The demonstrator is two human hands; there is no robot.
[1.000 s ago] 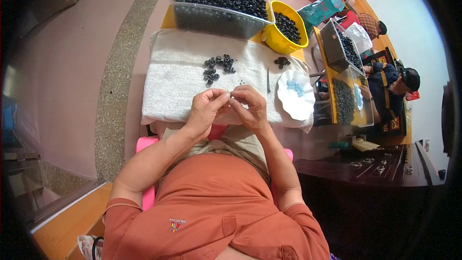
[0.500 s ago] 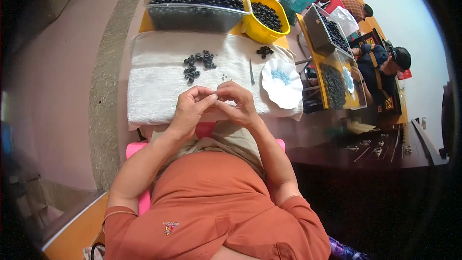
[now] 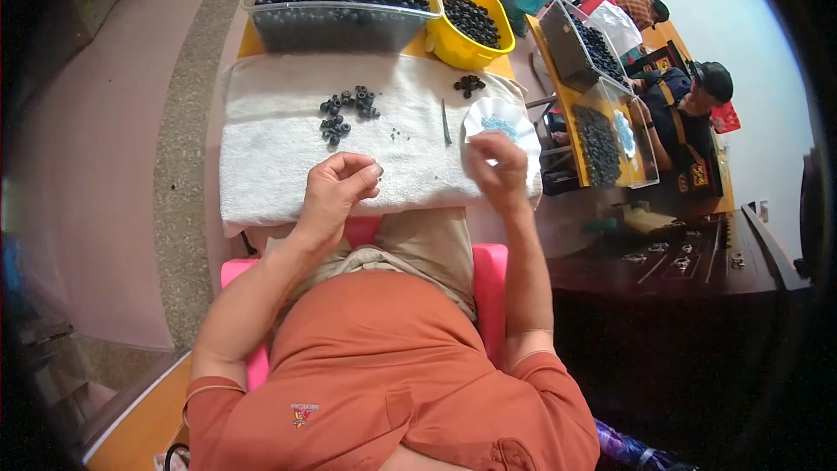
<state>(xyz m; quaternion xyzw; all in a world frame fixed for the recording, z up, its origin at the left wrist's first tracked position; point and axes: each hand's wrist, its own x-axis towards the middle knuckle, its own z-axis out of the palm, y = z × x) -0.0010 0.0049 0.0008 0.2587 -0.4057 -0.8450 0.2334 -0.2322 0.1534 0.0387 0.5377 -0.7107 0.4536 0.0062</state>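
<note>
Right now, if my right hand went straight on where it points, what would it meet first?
Your right hand would likely meet the white scalloped plate of small light-blue pieces first, though its height is unclear.

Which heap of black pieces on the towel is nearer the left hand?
The larger, looser heap, straight beyond the left hand; the other heap is smaller, near the yellow tub.

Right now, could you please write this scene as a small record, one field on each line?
Left hand: above the white cloth, fingers pinched, apparently on a tiny dark piece
Right hand: over the near part of the white plate; grip and contact unclear
Plate contents: small blue bits
On cloth: black pieces in two groups; thin dark tool left of the plate
Beyond cloth: clear box and yellow basin, both holding black pieces
</note>
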